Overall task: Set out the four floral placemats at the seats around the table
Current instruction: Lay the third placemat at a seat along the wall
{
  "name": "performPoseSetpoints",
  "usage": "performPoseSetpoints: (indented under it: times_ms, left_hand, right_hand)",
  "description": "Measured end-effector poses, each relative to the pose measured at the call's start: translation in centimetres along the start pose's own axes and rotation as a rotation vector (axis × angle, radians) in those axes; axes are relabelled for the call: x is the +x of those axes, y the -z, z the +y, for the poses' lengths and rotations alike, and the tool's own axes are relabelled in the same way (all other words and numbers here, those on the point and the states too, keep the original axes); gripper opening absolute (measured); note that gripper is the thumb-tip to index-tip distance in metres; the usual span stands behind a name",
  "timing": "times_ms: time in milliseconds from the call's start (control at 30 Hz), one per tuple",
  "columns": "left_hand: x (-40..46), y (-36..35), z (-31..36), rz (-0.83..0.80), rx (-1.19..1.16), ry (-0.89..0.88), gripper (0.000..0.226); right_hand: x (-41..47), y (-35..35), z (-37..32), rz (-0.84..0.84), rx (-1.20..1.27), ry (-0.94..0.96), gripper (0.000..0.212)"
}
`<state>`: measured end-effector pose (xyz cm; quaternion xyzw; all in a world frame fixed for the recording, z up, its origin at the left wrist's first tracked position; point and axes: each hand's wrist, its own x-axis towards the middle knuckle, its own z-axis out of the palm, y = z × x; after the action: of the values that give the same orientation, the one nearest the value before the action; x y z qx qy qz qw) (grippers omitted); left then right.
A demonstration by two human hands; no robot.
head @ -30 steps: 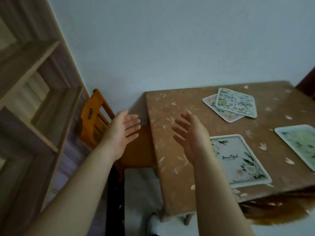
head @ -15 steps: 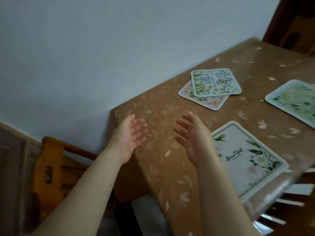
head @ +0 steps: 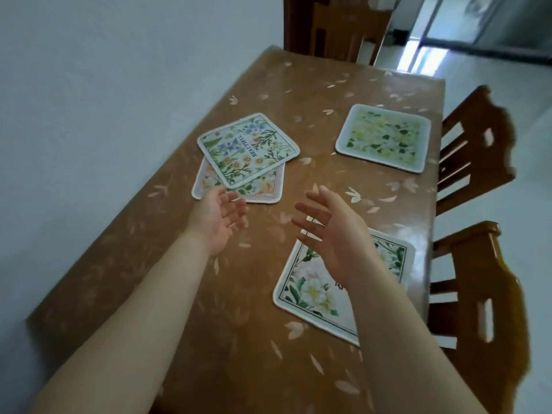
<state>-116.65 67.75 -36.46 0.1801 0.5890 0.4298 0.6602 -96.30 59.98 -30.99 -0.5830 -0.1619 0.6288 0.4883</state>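
Several floral placemats lie on the brown table (head: 254, 294). A blue-and-orange flowered mat (head: 248, 149) sits askew on top of a pink-edged mat (head: 263, 186) near the wall side. A green-and-yellow mat (head: 383, 138) lies by the far right edge. A white-flower mat (head: 310, 288) lies by the near right edge, partly under my right forearm. My left hand (head: 219, 221) hovers open, palm up, just short of the stacked pair. My right hand (head: 331, 234) is open above the table, fingers spread, holding nothing.
Two wooden chairs (head: 478, 150) (head: 478, 309) stand along the table's right side, and another chair (head: 343, 28) at the far end. A white wall runs along the left edge. A bright tiled floor and doorway lie beyond at the upper right.
The view has swung right, from the shelf and orange chair onto the whole table. Both open hands have moved forward over the table toward the stacked mats.
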Motion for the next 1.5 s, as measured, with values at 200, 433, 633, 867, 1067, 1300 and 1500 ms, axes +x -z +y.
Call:
performPoseSetpoints:
  times_ms: [200, 433, 633, 867, 1067, 1300, 1500]
  left_hand:
    - [12.7, 3.1, 2.3, -0.006, 0.01, 0.158, 0.041]
    - [23.5, 5.4, 3.4, 0.043, 0.025, 0.204, 0.063]
    - [28.1, 6.0, 3.1, 0.039, 0.062, 0.273, 0.04]
    - [29.8, 6.0, 2.5, 0.055, 0.116, 0.263, 0.01]
    - [29.5, 5.8, 2.5, 0.051, 0.147, 0.208, 0.01]
    - [23.9, 9.2, -1.4, 0.116, 0.187, 0.276, 0.012]
    - [14.1, 18.2, -6.4, 0.006, 0.366, 0.45, 0.02]
  right_hand:
    - [5.9, -5.5, 2.9, 0.068, 0.117, -0.076, 0.038]
    - [11.9, -10.1, 4.9, 0.094, 0.109, -0.098, 0.042]
    - [13.3, -9.8, 5.5, 0.165, 0.088, -0.1, 0.038]
    - [13.0, -10.8, 5.2, 0.184, 0.066, -0.107, 0.038]
    - [12.0, -11.4, 4.8, 0.178, 0.039, -0.093, 0.038]
    - [9.8, -12.6, 5.9, 0.157, 0.052, -0.123, 0.039]
    - [7.5, -14.0, 8.5, 0.072, 0.017, -0.167, 0.042]
